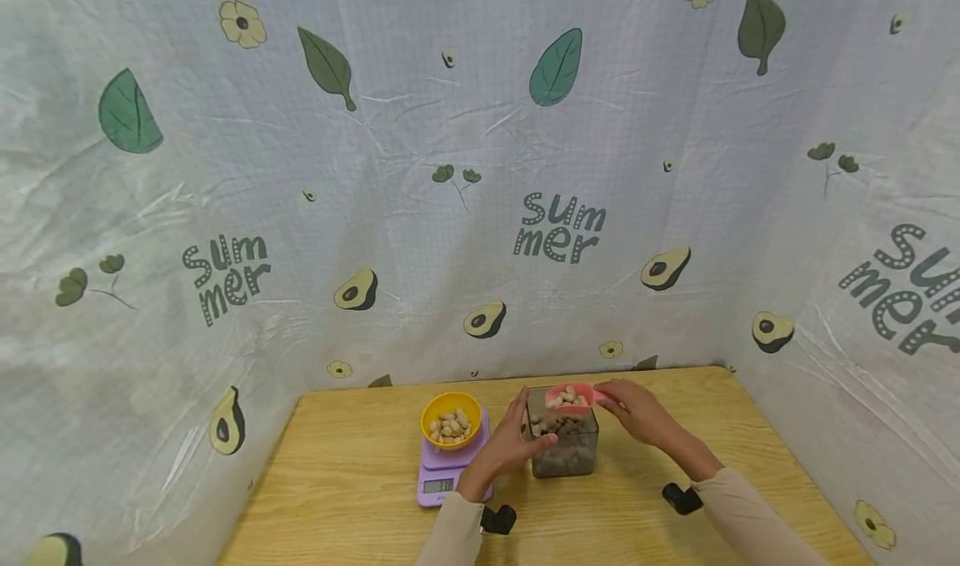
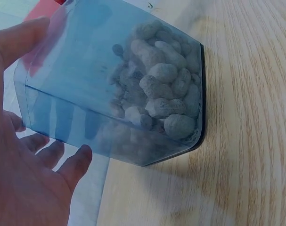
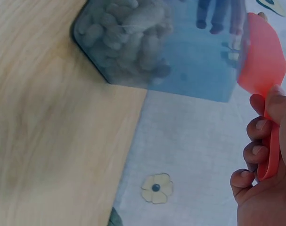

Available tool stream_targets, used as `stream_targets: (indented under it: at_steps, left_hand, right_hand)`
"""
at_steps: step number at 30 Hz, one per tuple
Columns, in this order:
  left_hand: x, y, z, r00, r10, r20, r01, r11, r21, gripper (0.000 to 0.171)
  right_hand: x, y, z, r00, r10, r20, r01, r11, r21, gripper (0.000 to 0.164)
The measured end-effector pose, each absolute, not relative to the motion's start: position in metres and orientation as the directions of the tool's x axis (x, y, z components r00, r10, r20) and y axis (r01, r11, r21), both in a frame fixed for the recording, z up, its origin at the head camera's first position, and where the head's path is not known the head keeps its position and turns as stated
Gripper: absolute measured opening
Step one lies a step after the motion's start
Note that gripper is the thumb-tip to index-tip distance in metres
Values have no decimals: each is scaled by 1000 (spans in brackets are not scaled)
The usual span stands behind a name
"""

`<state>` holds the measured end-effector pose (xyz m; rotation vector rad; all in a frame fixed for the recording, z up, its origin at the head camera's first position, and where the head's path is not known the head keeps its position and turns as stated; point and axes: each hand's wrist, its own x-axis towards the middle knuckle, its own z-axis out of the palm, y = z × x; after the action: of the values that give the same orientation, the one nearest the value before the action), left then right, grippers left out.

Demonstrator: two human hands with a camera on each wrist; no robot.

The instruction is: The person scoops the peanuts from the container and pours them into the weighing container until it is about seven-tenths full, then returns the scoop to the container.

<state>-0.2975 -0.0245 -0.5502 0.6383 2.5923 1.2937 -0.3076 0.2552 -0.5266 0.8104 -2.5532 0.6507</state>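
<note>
My right hand (image 1: 637, 408) grips the handle of a pink scoop (image 3: 263, 61), its fingers curled round it. Peanuts (image 1: 568, 396) lie in the scoop, which is level over the top of a clear square container (image 1: 564, 461). More peanuts (image 2: 164, 89) fill the lower part of that container. At the container's left side, my left hand (image 1: 510, 445) holds it near the rim, thumb on one face and fingers on another. Left of this hand, a yellow bowl (image 1: 441, 404) of peanuts sits on a purple kitchen scale (image 1: 447, 459) with digits on its display.
All of this stands on a wooden table (image 1: 352, 466). A white patterned sheet (image 1: 420, 241) hangs behind the table and along both sides. Dark wrist cameras (image 1: 681, 499) are strapped at both sleeves.
</note>
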Motion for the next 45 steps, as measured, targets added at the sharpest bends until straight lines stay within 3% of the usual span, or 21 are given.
stream_targets:
  at_steps: [14, 23, 32, 45]
  left_hand:
    - [-294, -40, -531, -912, 399, 98, 328, 564, 758, 112]
    - [-287, -60, -504, -920, 354, 170, 348, 535, 770, 106]
    - [-283, -83, -493, -913, 335, 233, 394, 576, 716, 103]
    - [-288, -129, -505, -951, 216, 220, 307, 597, 741, 102]
  right_hand:
    - [-307, 255, -490, -731, -460, 503, -634, 730, -254, 24]
    - [-306, 235, -467, -762, -446, 469, -621, 710, -333, 28]
    - [-307, 210, -463, -745, -466, 477, -648, 675, -352, 28]
    - [-317, 165, -470, -743, -493, 453, -660, 654, -370, 31]
